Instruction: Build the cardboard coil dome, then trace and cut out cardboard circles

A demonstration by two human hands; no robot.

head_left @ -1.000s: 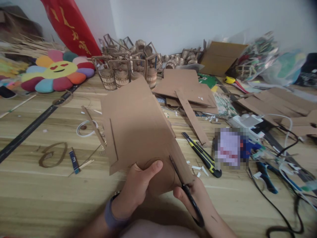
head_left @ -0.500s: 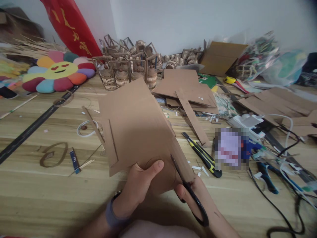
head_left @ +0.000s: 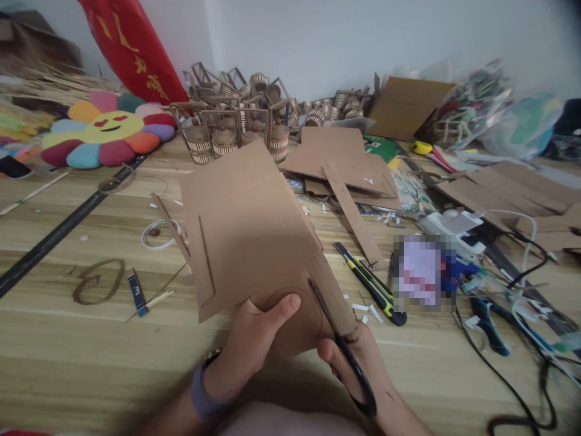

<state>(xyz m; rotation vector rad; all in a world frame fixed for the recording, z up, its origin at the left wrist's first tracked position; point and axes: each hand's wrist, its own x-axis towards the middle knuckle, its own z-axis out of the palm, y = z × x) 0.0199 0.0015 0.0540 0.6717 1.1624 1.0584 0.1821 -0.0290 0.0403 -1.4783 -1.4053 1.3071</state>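
A large piece of brown cardboard [head_left: 240, 224] is held above the wooden table, with a round outline drawn near its lower edge. My left hand [head_left: 258, 333] grips that edge, thumb on top beside the outline and the other fingers hidden underneath. In my right hand [head_left: 358, 354] is a pair of black-handled scissors [head_left: 324, 306], my thumb through one loop. One blade lies over the cardboard just right of the drawn curve; the other blade is hidden below. A cut strip of the cardboard stands off along the right side of the blade.
A yellow and black utility knife [head_left: 370, 284] lies right of the cardboard. Farther back are a narrow cardboard strip [head_left: 351, 212], small lidded baskets [head_left: 224, 142] and a flower cushion [head_left: 109, 130]. A white power strip [head_left: 454, 230], cables and blue-handled pliers [head_left: 490, 327] sit at the right.
The scissors have slid slightly forward and left along the curve, and their blades have drawn closer together. The cardboard and my left hand have hardly moved.
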